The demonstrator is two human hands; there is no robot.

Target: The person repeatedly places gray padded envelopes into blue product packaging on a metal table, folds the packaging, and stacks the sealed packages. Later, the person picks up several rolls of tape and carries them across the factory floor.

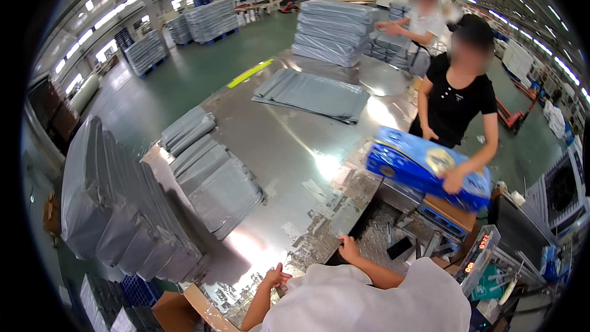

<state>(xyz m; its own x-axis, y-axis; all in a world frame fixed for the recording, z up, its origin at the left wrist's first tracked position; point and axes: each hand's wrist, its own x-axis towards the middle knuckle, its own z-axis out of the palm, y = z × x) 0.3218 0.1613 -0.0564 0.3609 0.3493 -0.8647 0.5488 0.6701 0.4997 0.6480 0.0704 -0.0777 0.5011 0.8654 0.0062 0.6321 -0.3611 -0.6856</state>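
My left hand (278,276) is at the near edge of the metal-topped table (289,172), fingers loosely stretched out, holding nothing. Farther right, my right hand (350,249) rests by the table's corner edge. Its fingers are partly hidden and look loosely bent, with no object visible in them. Flat grey plastic bags lie in overlapping piles (224,187) on the left side of the table. Another flat stack of grey bags (311,94) lies toward the far side. At the right, a co-worker in black holds a blue plastic-wrapped package (424,163) over the equipment beside the table.
Bundled grey bags (117,209) stand tall at the left. More wrapped bundles (335,31) are stacked on the far end, near a second person in white. A red digital display (478,252), a phone (399,247) and a cardboard box (175,312) are close by.
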